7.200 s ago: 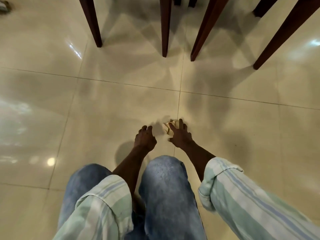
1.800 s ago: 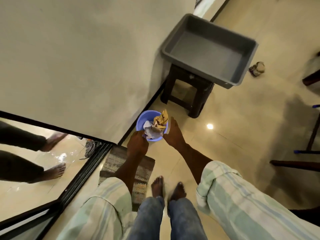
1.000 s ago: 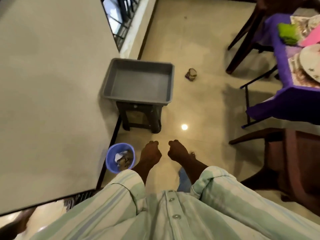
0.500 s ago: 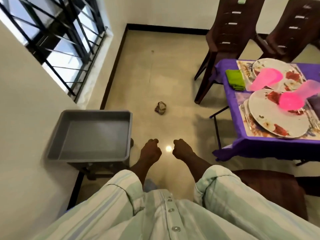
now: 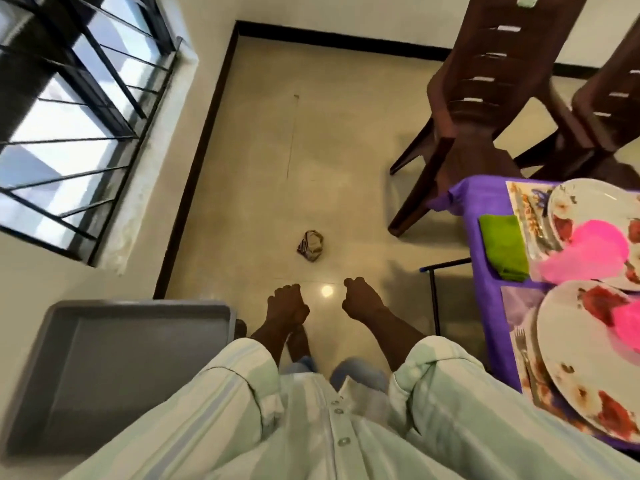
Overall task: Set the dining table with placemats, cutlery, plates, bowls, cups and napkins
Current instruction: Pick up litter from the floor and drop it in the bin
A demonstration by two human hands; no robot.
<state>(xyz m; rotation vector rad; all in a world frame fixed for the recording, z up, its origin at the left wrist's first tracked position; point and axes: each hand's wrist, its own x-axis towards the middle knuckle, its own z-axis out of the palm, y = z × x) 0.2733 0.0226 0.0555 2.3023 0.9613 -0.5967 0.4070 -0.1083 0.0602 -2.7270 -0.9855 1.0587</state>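
Note:
My left hand [image 5: 287, 304] and my right hand [image 5: 360, 301] are held out in front of me over the floor, fingers curled into fists with nothing in them. At the right stands the dining table under a purple cloth [image 5: 474, 216]. On it lie a folded green napkin [image 5: 504, 247], two flowered plates, one near [image 5: 571, 351] and one far [image 5: 585, 202], each with a pink cup [image 5: 588, 252] lying on it, patterned placemats [image 5: 519, 206] and a fork [image 5: 523, 351]. Both hands are left of the table and apart from it.
A grey plastic tub [image 5: 138, 306] sits on a stool at the lower left against the wall. A crumpled wad [image 5: 310, 241] lies on the tiled floor ahead. Two brown chairs [image 5: 485, 98] stand at the table's far end. A barred window [image 5: 69, 98] is at the left.
I dropped the crumpled scraps into a blue bin, then stood and turned right. The bin has left the view and the table has come closer. My hands stay curled and hold nothing.

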